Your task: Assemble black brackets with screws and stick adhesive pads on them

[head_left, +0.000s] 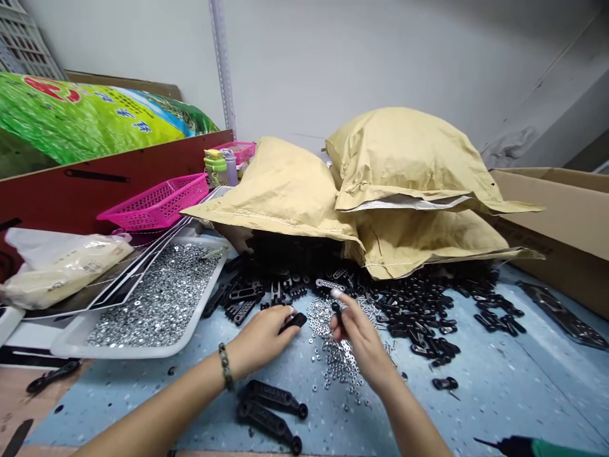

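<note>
My left hand (261, 339), with a beaded bracelet on the wrist, is closed on a black plastic part (297, 320) near the middle of the blue work surface. To its right, my right hand (360, 343) pinches a small black piece (337, 310) between thumb and fingers; its exact kind is hard to make out. Loose metal nuts (340, 365) and screws lie scattered between and beneath the hands. Two long black plastic arms (271, 395) rest on the surface below my left hand. Behind the hands spreads a heap of small black parts (419, 311).
A white tray (200, 317) of small metal pieces stands left, near a pink basket (157, 203). Large yellow paper sacks (409, 152) rise at the back. A cardboard box (561, 222) is at right; a green-and-black power screwdriver (523, 446) lies at the lower right edge.
</note>
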{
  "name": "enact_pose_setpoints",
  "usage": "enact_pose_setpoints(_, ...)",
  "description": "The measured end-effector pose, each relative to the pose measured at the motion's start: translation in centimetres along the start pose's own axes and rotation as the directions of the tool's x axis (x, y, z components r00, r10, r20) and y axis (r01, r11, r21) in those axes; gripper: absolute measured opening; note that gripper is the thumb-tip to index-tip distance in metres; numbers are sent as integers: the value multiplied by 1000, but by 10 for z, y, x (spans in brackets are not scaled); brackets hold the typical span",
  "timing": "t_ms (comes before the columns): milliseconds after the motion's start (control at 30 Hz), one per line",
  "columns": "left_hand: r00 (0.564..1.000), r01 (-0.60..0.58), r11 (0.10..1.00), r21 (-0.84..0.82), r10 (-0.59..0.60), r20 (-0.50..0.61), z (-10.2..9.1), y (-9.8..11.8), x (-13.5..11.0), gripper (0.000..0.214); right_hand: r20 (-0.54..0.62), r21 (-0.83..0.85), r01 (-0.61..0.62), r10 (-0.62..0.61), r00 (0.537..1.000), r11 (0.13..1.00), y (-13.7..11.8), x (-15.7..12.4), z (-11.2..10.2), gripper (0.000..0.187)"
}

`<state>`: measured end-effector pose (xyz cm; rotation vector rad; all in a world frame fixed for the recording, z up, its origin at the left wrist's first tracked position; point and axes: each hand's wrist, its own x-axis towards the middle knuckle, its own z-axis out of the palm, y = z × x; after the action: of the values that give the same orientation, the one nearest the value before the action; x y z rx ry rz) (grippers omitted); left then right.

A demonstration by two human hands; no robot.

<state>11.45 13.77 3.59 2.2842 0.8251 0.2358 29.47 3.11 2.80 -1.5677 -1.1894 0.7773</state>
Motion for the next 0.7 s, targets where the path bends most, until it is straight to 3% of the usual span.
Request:
enact_pose_setpoints(67, 997, 9, 991, -136, 1, 73, -1, 7, -4, 26, 70, 93, 8, -15, 997, 996, -2, -6, 18, 37)
enact_pose_setpoints(167, 979, 86, 929, -359, -12, 202, -2, 15, -14, 26, 169, 35, 12, -18, 985, 999, -2, -10, 30, 26)
enact_pose_setpoints(233, 980, 87, 902, -424, -2, 197, -1, 17, -20, 20, 187, 79, -4, -11, 982, 997, 0, -13, 31, 21)
enact_pose_setpoints(367, 994, 55, 916, -397, -11, 110, -1, 17, -25, 18, 40, 345, 7, -22, 999, 939, 0, -15, 32, 19)
enact_pose_setpoints(500, 998, -6, 959, -282, 23, 59, -5, 23, -26, 18, -156, 364, 117, -64, 986, 924, -2, -15, 36, 20)
enact_pose_setpoints(700, 989, -138, 985, -102, 132, -60, -4, 27, -24, 18, -126, 297, 123, -88, 988, 947, -12, -14, 33, 20)
